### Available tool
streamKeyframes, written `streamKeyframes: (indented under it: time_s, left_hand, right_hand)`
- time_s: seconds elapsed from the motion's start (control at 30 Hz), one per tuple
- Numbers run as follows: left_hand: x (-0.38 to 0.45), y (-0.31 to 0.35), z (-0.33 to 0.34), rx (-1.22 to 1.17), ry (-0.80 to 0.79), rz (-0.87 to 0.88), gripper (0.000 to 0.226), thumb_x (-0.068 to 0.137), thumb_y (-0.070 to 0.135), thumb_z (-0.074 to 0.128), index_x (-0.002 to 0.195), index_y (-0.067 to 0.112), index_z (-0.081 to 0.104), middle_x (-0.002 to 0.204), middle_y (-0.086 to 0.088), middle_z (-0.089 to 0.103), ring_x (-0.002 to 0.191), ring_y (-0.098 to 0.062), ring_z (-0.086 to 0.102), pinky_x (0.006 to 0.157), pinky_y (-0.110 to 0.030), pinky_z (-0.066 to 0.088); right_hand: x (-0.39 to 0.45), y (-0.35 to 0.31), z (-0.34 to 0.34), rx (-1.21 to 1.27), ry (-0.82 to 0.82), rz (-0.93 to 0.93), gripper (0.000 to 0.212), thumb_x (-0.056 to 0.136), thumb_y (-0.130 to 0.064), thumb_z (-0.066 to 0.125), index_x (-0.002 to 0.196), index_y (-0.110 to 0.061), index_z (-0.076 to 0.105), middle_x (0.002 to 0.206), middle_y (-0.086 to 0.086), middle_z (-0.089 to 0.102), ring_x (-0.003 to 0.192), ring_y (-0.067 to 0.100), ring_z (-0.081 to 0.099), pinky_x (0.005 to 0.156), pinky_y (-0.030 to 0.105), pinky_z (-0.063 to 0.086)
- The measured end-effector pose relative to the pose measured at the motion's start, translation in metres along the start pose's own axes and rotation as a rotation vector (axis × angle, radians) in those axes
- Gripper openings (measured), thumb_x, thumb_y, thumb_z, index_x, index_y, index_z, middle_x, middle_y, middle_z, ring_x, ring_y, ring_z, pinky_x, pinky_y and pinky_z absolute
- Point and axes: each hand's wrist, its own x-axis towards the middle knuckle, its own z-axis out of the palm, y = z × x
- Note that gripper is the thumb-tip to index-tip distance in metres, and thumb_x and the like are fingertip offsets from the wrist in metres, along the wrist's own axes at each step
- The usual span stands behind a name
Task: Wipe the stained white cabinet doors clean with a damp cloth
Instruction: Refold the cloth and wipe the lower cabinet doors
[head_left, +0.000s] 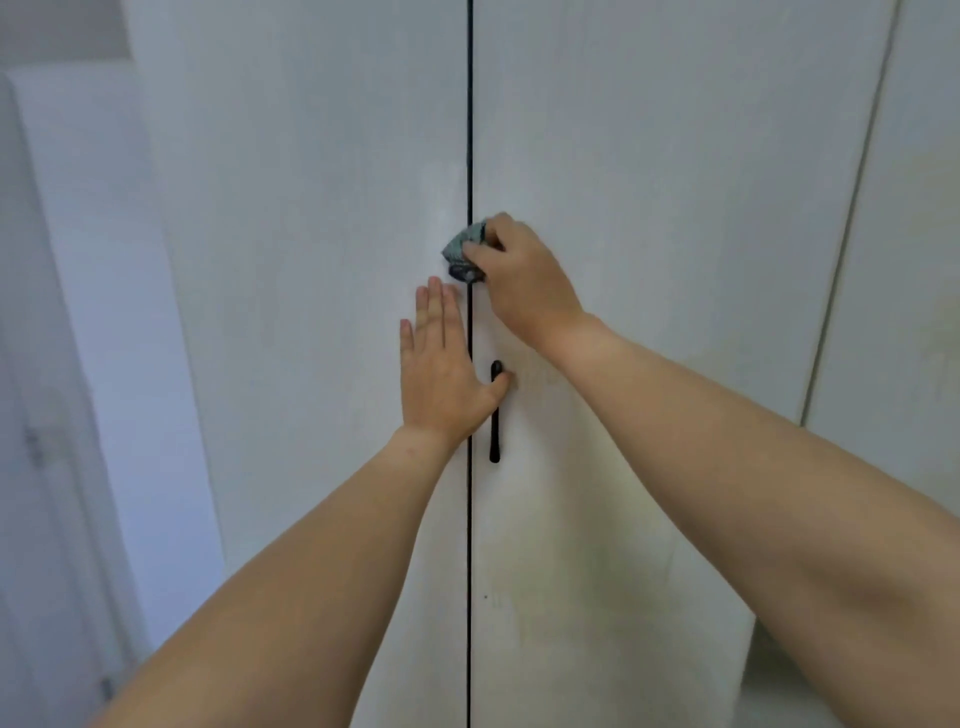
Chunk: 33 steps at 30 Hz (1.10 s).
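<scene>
White cabinet doors meet at the dark seam where my right hand clutches the bunched grey-green damp cloth, while my left hand presses flat, fingers straight, bracing the left door, I judge.

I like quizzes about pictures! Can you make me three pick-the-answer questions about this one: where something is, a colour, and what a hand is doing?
1. Where is the cloth?
A. on the floor
B. at the gap between the doors, above the handle
C. hung on the handle

2. What colour is the handle?
A. black
B. gold
C. red

3. What is the left hand doing?
A. making a fist
B. gripping the cloth
C. lying flat on the left door

Answers:
1 B, the right hand holds it there.
2 A, it looks dark against the white door.
3 C, its fingers are straight.
</scene>
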Motion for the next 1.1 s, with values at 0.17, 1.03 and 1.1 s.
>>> streamKeyframes:
  time_s: [0.17,1.03,1.1]
  left_hand:
    - [-0.001,-0.001,0.003,-0.037,0.029,0.013,0.109,0.082,0.063,0.053,0.158,0.003,0.003,0.167,-0.012,-0.001,0.154,-0.023,-0.007,0.125,-0.05,0.007]
    - [-0.034,0.083,0.036,-0.06,0.042,-0.035,0.089,0.091,0.052,0.046,0.159,0.011,0.007,0.164,-0.025,0.004,0.153,-0.038,-0.002,0.12,-0.062,0.007]
    - [-0.033,0.093,0.039,-0.085,0.037,-0.081,0.096,0.087,0.058,0.047,0.159,0.011,0.005,0.163,-0.027,0.001,0.152,-0.04,-0.004,0.121,-0.06,0.006]
  right_hand:
    - [-0.046,-0.014,0.014,-0.006,0.023,0.134,0.024,0.1,-0.032,0.049,0.106,-0.013,0.061,0.1,0.002,0.058,0.089,0.014,0.052,0.075,0.028,0.046]
    - [-0.165,0.061,-0.045,-0.292,-0.143,0.04,0.019,0.091,-0.008,0.053,0.11,-0.008,0.057,0.108,0.019,0.053,0.089,0.032,0.052,0.055,0.036,0.051]
    - [-0.163,0.094,-0.075,-0.352,-0.045,0.139,0.02,0.092,-0.012,0.051,0.109,-0.005,0.058,0.107,0.022,0.052,0.088,0.037,0.055,0.057,0.04,0.054]
